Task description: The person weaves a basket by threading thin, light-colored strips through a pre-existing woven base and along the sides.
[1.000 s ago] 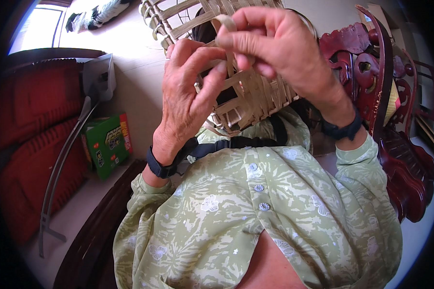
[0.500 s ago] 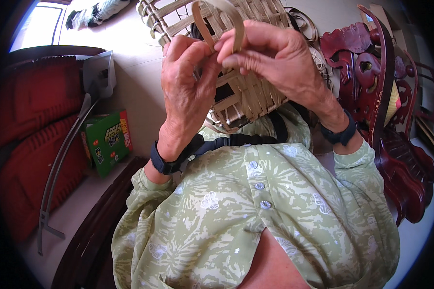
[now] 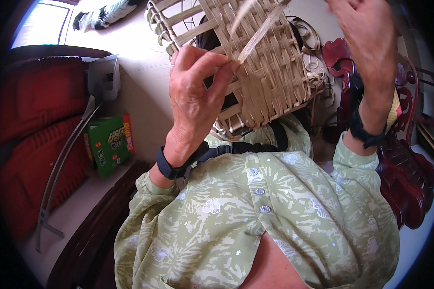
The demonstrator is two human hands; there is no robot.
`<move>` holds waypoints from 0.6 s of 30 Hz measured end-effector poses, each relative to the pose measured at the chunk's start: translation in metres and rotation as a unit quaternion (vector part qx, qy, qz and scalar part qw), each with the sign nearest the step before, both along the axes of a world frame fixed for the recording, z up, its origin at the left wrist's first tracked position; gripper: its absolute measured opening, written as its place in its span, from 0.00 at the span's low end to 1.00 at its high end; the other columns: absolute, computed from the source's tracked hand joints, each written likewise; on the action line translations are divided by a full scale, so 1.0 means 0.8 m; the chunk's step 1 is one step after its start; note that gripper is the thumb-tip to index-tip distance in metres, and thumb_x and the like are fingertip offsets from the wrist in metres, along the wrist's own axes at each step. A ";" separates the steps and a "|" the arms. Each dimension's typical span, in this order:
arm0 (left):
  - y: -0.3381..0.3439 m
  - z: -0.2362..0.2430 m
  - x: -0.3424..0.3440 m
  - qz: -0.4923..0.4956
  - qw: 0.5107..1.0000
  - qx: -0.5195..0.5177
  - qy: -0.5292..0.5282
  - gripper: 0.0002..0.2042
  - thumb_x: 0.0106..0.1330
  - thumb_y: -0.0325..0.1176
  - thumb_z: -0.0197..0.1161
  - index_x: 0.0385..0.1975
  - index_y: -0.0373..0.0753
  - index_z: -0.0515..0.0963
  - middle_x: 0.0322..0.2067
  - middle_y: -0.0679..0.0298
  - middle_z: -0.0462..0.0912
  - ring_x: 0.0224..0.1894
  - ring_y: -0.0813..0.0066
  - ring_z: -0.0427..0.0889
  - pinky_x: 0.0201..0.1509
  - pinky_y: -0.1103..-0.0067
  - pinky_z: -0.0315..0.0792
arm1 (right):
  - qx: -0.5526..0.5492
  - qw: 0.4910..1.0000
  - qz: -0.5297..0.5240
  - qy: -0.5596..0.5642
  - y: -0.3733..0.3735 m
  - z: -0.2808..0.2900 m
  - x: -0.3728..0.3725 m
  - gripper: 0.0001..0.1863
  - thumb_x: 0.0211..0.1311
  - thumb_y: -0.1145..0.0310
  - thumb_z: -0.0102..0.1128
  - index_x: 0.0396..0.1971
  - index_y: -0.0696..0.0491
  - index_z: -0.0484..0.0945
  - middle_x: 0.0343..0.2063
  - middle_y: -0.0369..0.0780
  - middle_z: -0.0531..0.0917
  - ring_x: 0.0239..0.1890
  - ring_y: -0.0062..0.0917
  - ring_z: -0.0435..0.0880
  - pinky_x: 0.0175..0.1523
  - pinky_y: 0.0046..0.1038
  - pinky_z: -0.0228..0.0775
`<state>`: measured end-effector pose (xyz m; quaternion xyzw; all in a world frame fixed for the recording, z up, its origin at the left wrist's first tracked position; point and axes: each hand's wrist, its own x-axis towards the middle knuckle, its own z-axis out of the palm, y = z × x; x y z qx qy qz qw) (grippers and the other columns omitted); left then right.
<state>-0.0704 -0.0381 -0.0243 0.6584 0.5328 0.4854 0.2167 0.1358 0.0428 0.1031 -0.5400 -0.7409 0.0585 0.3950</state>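
The head view shows a woven tan piece [image 3: 275,77] above the person's lap, just beyond and to the right of the left hand [image 3: 195,89]. That hand's thumb and forefinger pinch a flat tan strip [image 3: 261,37] at the edge of the denser weave, near a dark gap. From the fingertips the strip slants over the weave, up and right, to the top edge of the picture; a second, blurred length curves upward to its left. The right hand [image 3: 366,38] is raised at upper right, well apart from the left and to the right of the weave; its fingertips are cut off by the frame, so whether they grip anything cannot be told. Coiled strips [image 3: 307,34] lie behind the weave's right side. At left, a green box [image 3: 113,144] stands near red cushions [image 3: 43,164]; its contents are hidden.
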 end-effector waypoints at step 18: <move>0.000 0.023 -0.019 -0.030 0.992 -0.094 -0.081 0.11 0.68 0.29 0.65 0.48 0.39 0.81 0.35 0.61 0.83 0.38 0.72 0.82 0.42 0.77 0.75 | -0.534 0.788 0.262 0.160 -0.009 -0.030 -0.004 0.10 0.67 0.67 0.65 0.30 0.57 0.83 0.20 0.32 0.80 0.20 0.11 0.76 0.25 0.16 0.65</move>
